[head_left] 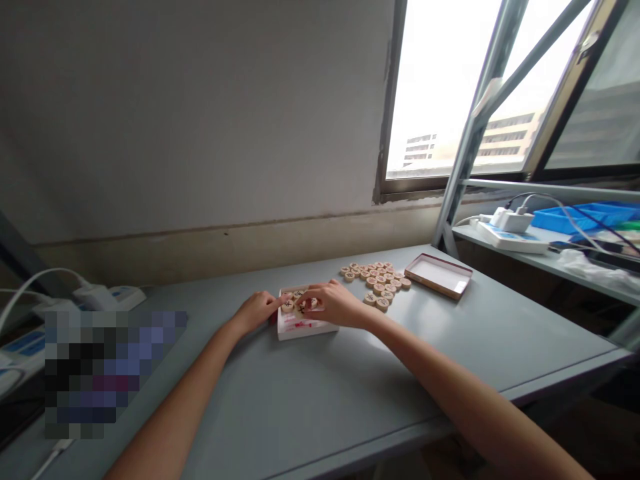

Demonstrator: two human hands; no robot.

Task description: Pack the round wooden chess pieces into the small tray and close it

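Observation:
A shallow white box (307, 329) with red markings inside sits on the grey table, with round wooden Chinese chess pieces (287, 306) in its far part. My left hand (256, 312) grips the box's left side, its thumb reaching over the rim beside a piece. Over the box's right half, my right hand (341, 305) curls thumb and fingers round a chess piece low among the others; the hand hides part of the box. Loose chess pieces (383, 280) lie in a spread group beyond and to the right of my right hand.
The box lid (439, 275), upturned, lies at the table's (260, 413) far right. Power strips with plugs (103, 298) and a pixelated item (117, 367) are at left. A metal shelf at right bears a power strip (515, 233) and blue trays (585, 217). A wall stands behind.

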